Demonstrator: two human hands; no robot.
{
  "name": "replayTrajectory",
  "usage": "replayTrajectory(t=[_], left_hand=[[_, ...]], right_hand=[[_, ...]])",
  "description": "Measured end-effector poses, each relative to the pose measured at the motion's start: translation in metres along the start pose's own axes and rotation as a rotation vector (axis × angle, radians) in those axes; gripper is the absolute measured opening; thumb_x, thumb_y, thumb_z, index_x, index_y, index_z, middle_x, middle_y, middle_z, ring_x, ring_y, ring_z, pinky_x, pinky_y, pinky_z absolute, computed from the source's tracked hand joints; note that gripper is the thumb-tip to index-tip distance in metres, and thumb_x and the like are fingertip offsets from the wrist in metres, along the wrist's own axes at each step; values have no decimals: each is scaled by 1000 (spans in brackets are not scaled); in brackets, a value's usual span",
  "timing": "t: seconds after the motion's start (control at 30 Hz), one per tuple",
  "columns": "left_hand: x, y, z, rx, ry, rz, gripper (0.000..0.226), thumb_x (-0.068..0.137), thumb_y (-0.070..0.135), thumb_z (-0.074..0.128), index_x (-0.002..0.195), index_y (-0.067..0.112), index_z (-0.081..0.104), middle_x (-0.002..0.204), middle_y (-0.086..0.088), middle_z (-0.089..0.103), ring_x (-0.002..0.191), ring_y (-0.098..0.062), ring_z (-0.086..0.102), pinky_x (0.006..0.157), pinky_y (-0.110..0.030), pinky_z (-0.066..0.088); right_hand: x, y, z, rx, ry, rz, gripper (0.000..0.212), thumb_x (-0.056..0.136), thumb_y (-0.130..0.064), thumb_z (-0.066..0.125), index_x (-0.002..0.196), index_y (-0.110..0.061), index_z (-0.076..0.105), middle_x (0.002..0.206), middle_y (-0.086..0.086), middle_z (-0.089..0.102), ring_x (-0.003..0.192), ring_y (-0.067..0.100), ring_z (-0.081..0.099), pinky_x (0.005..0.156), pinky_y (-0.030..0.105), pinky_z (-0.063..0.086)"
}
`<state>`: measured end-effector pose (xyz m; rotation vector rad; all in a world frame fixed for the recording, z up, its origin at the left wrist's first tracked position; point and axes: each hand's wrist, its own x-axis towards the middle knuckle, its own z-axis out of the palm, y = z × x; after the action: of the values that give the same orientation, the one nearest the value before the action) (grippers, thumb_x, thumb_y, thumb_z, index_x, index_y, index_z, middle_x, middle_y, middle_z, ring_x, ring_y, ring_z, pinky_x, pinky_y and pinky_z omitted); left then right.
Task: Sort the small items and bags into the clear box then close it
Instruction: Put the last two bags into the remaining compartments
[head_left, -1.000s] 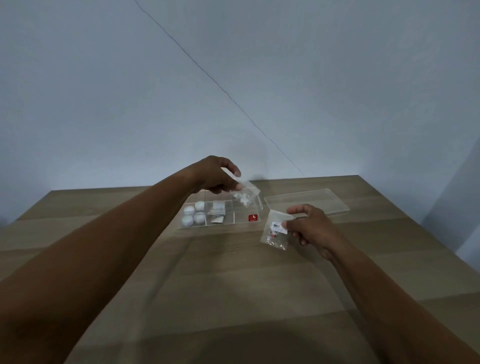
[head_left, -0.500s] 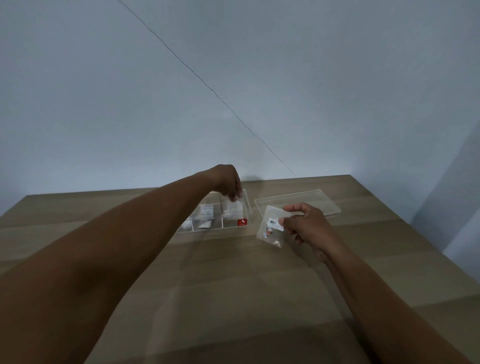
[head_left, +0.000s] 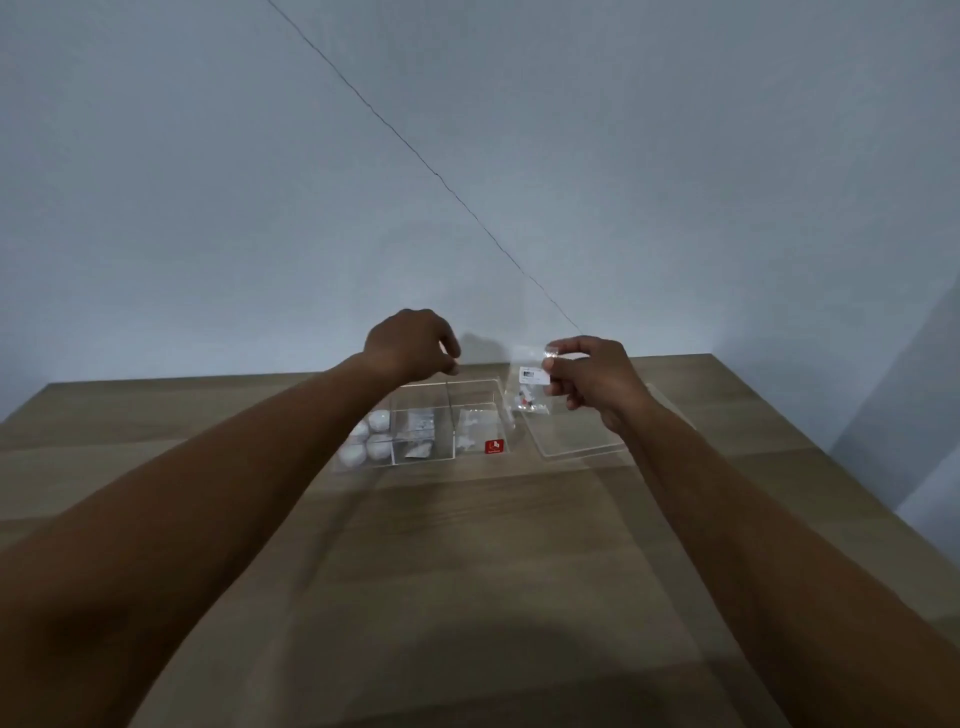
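The clear box (head_left: 470, 387) stands on the wooden table (head_left: 467, 571), split into compartments, with a red label on its front right. White balls (head_left: 378, 421) fill its left part, small bags (head_left: 420, 423) the middle, and a clear bag of white pieces (head_left: 475, 423) lies in the right one. My left hand (head_left: 410, 343) hovers above the box's back, fingers curled, holding nothing that I can see. My right hand (head_left: 592, 376) pinches a small clear bag with a white label (head_left: 530, 387) just right of the box, above the flat clear lid (head_left: 571, 439).
A pale wall with a thin diagonal crack rises right behind the table. The table's right edge runs close to the lid, and bare wood lies between me and the box.
My left hand let the bag of white pieces drop into the right compartment and rose. My right hand lifted its labelled bag up and toward the box.
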<state>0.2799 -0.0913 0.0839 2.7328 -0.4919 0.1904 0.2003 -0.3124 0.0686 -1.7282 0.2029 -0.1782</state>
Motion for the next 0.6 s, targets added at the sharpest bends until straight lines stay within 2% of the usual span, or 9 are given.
replayTrajectory(t=[0.13, 0.23, 0.33, 0.4, 0.47, 0.5, 0.6], left_hand=[[-9, -36, -6, 1, -62, -140, 39, 74, 33, 78, 112, 26, 70, 117, -1, 67, 108, -20, 61, 92, -37, 49], [-17, -62, -8, -13, -61, -224, 51, 75, 33, 77, 123, 24, 64, 129, -6, 61, 118, -26, 56, 98, -42, 46], [-26, -81, -10, -31, -71, -287, 53, 79, 31, 74, 129, 21, 58, 134, -7, 58, 121, -26, 54, 99, -39, 44], [-33, -90, -12, -90, -70, -329, 51, 81, 26, 72, 129, 18, 58, 127, -6, 61, 107, -25, 60, 85, -34, 50], [-41, -97, -13, -201, -82, -383, 49, 79, 20, 74, 126, 16, 60, 100, -4, 65, 80, -21, 63, 60, -29, 52], [-44, -98, -13, -250, -89, -406, 47, 78, 17, 75, 123, 16, 61, 87, -3, 65, 71, -18, 63, 52, -27, 50], [-49, -103, -10, -320, -52, -444, 42, 76, 8, 74, 117, 16, 65, 75, -1, 65, 64, -15, 65, 43, -26, 50]], right_hand=[[17, -11, 21, -95, -12, 4, 20, 80, -4, 67, 100, -6, 64, 62, 8, 64, 45, 14, 62, 35, 17, 34], [25, -9, 38, -217, -29, -40, 23, 75, -6, 72, 97, -11, 65, 68, 7, 67, 42, 6, 59, 36, 17, 34], [30, -2, 54, -364, -50, -120, 23, 71, -9, 76, 91, -17, 67, 78, 0, 70, 56, 3, 66, 59, 24, 47], [32, 2, 61, -457, -70, -140, 22, 69, -11, 76, 86, -22, 67, 73, -4, 70, 68, 7, 68, 65, 26, 46], [35, 6, 66, -525, -97, -141, 21, 67, -12, 75, 81, -25, 67, 67, -6, 69, 69, 6, 67, 64, 25, 44], [36, 7, 67, -553, -106, -143, 20, 67, -13, 75, 80, -25, 67, 66, -7, 69, 69, 6, 67, 64, 25, 44], [37, 10, 71, -653, -101, -159, 20, 65, -16, 79, 76, -28, 67, 81, -7, 68, 76, 10, 63, 68, 28, 45]])
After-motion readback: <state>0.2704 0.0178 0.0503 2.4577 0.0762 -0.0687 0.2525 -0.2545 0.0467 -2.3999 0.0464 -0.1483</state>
